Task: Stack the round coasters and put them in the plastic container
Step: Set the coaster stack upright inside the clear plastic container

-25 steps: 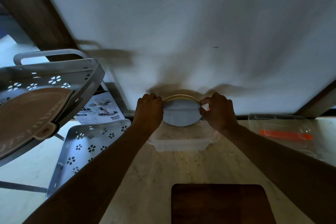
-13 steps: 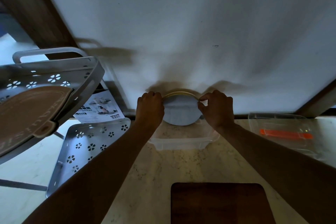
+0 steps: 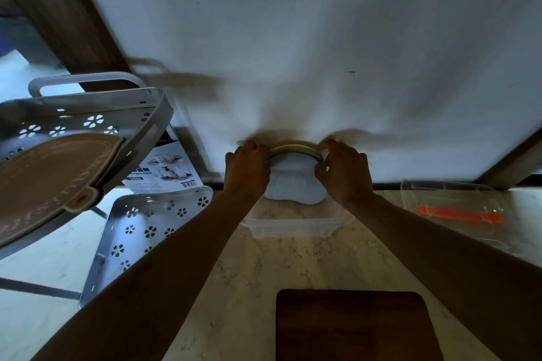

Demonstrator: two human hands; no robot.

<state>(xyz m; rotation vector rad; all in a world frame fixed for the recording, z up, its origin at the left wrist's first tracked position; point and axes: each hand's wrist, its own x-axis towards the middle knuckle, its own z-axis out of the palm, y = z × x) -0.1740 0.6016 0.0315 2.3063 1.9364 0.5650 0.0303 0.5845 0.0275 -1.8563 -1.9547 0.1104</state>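
Left hand (image 3: 247,165) and right hand (image 3: 343,168) are each closed on opposite edges of the stack of round coasters (image 3: 294,176), held on edge between them, directly above the clear plastic container (image 3: 293,227) on the marble surface (image 3: 293,267). The discs appear thin, light and fairly stiff, with layered edges likely to slide apart. Grip at the rims, squeezing inward, looks soundest for lowering.
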